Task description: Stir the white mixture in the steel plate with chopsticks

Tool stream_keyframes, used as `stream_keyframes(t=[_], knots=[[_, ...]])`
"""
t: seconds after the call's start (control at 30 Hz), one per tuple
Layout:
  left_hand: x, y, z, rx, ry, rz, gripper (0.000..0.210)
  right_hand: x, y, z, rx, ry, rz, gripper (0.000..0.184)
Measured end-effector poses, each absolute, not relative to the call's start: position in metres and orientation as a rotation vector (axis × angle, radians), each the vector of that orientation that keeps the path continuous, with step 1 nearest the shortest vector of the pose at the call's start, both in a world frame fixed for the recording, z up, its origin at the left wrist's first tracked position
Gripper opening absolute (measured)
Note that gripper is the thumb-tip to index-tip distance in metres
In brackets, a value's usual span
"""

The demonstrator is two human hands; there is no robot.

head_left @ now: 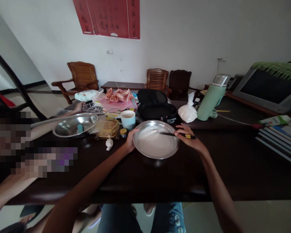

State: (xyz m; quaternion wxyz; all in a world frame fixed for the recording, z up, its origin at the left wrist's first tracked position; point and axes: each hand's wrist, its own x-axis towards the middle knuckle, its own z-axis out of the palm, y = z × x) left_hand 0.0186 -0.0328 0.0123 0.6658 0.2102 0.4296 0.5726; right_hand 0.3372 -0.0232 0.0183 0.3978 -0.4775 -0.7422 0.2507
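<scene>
A shallow metal basin (145, 156) stands on the dark table before me, with a whitish, smooth mixture (152, 142) in it. My left hand (131, 139) grips the basin's left rim. Dark chopsticks (168, 133) with gold bands near their upper ends are held in my right hand (185, 134). Their tips point left and reach into the white mixture. Just behind the basin are a light blue mug (128, 121) and a small jar (123, 132) with a gold lid. A tied plastic bag of white powder (188, 111) sits beyond my right hand.
A second metal basin (60, 131), clear food boxes (108, 128) and a crumpled tissue (109, 144) lie to the left. Another person's arm (42, 129) reaches across there. A black case (155, 108) lies behind; a green thermos (210, 102) and stacked books (278, 142) stand right.
</scene>
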Motion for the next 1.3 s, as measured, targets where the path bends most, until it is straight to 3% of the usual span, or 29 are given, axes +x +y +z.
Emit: stream_keyframes(t=[0.27,0.47,0.7,0.9,1.1,1.3], knots=[[0.017,-0.031,0.01,0.471,0.966,1.28,0.019,0.335,-0.028,0.026,-1.052,-2.006,0.926,0.055],[0.016,-0.029,0.006,0.454,0.967,1.282,0.026,0.335,-0.019,0.018,-1.196,-1.744,0.723,0.053],[0.016,-0.027,0.004,0.488,0.933,1.297,0.024,0.327,-0.029,0.022,-1.093,-1.949,0.915,0.052],[0.016,-0.029,0.008,0.514,0.949,1.286,0.019,0.341,-0.021,0.016,-1.211,-1.835,0.607,0.052],[0.014,-0.027,0.001,0.521,0.937,1.276,0.029,0.342,-0.025,0.025,-1.107,-1.912,0.863,0.059],[0.013,-0.027,0.002,0.533,0.923,1.27,0.023,0.325,-0.018,0.011,-1.202,-1.788,0.698,0.043]])
